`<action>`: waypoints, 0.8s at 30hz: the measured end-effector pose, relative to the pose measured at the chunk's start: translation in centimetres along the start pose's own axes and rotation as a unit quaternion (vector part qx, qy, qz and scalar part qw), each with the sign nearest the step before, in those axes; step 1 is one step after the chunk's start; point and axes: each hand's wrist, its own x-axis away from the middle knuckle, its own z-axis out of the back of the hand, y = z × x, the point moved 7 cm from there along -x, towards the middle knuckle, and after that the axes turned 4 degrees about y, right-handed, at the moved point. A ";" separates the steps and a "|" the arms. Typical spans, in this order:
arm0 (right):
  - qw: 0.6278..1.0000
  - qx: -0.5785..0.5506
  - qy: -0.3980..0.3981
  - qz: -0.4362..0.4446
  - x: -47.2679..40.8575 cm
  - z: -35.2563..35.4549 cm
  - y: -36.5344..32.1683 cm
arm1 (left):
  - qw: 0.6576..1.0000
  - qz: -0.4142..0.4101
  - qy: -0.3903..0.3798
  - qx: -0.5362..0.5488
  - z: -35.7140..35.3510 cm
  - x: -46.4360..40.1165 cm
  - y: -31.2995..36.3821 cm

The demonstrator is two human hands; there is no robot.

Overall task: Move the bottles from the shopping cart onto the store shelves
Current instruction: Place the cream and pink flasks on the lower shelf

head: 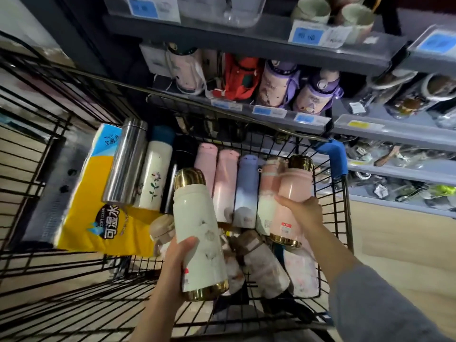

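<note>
Nearest to the camera, in the lower middle of the frame, the left hand [174, 270] is wrapped around a white bottle [199, 238] with a gold cap and gold base, which is held tilted above the shopping cart [344, 218]. At the lower right, a grey sleeve [385, 307] is seen, and the right hand [302, 211] is closed around a pink bottle [291, 203], also with a gold cap and base, held over the right side of the cart.

More bottles are lying in the cart: a steel bottle [127, 161] and a cream bottle with a flower [154, 176] in the middle left, then two pink bottles [217, 178] and a lilac bottle [245, 188] side by side in the centre. Several pale bottles [264, 267] lie lower, between the two arms. A yellow and blue pack of tissue [98, 193] is placed at the left of the cart.

Shelves [246, 33] fill the upper part of the frame, where purple bottles [296, 87] and a red one [240, 77] are standing.
</note>
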 end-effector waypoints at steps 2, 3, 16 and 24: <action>0.999 -0.047 0.001 0.009 0.7 0.1 0.0 | 0.999 -0.008 -0.024 0.026 -0.8 0.1 0.7; 0.997 -0.070 0.000 0.014 1.2 0.3 0.0 | 0.999 -0.012 -0.034 0.037 -1.0 0.2 0.8; 0.957 -0.214 -0.110 0.160 9.2 9.1 -1.6 | 0.994 -0.008 -0.105 -0.006 -7.2 2.5 0.7; 0.922 -0.320 -0.079 0.205 6.9 23.4 4.0 | 0.981 -0.091 -0.066 -0.158 -21.4 7.4 -4.3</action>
